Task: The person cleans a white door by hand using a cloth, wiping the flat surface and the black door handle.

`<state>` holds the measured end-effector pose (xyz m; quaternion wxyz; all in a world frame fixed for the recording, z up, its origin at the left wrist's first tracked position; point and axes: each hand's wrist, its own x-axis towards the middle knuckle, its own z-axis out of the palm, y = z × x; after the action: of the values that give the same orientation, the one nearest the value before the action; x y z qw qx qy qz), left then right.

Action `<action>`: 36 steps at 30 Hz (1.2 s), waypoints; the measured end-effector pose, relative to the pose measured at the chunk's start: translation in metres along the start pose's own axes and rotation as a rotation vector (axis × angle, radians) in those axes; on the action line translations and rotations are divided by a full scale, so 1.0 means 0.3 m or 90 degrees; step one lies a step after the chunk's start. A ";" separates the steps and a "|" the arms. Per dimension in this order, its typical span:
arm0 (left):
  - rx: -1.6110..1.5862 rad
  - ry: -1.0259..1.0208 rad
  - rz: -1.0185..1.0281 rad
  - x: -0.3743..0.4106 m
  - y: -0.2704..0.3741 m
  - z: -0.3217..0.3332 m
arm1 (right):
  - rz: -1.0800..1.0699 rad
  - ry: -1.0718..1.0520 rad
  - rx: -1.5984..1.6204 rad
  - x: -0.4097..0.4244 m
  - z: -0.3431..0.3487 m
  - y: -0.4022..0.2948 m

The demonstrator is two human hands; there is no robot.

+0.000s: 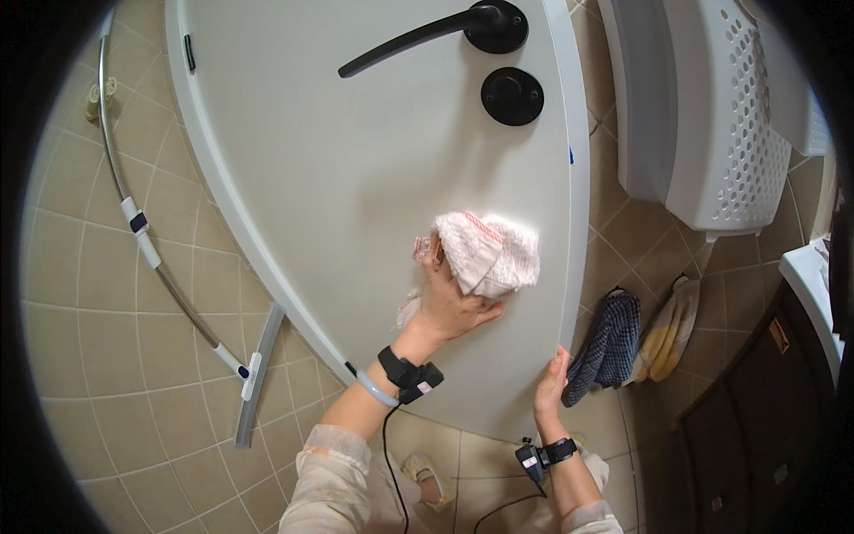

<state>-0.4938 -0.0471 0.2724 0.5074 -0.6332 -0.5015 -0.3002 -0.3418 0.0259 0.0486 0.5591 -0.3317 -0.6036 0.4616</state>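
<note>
In front of me is a pale grey door (pixel 320 180) with white edges. My left hand (pixel 450 300) holds a folded white terry cloth (pixel 490 253) with a red stripe against the door's face, below the hardware. Part of the cloth hangs under the wrist. At the door's lower right edge, my right hand (pixel 552 387) grips the border, fingers pointing up. A black lever handle (pixel 407 43) and a round black plate (pixel 512 97) sit near the top of the door. Both wrists wear black strapped devices with cables.
On the left, a floor squeegee (pixel 260 374) with a long metal pole leans along the tiled wall (pixel 107 260). A perforated white plastic basket (pixel 727 133) is at upper right. Below it hang a blue checked cloth (pixel 607 340) and a yellow-white cloth (pixel 667 334), near a dark cabinet (pixel 740 394).
</note>
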 end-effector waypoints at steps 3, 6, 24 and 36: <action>-0.010 -0.053 0.058 0.087 -0.075 -0.077 | 0.007 -0.021 0.047 0.010 -0.009 0.017; 0.129 0.044 -0.063 0.229 -0.174 -0.105 | 0.017 -0.035 0.011 0.017 -0.039 0.001; -0.035 -0.585 -0.175 -0.887 0.264 0.232 | 0.187 -0.085 0.405 0.062 -0.037 -0.050; -0.180 -0.150 -0.222 -0.343 0.272 0.229 | 0.264 -0.051 0.441 0.058 -0.048 -0.095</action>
<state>-0.4584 -0.0149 0.1322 0.2923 -0.6325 -0.6118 -0.3745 -0.3272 0.0344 0.0808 0.5088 -0.2203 -0.3538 0.7533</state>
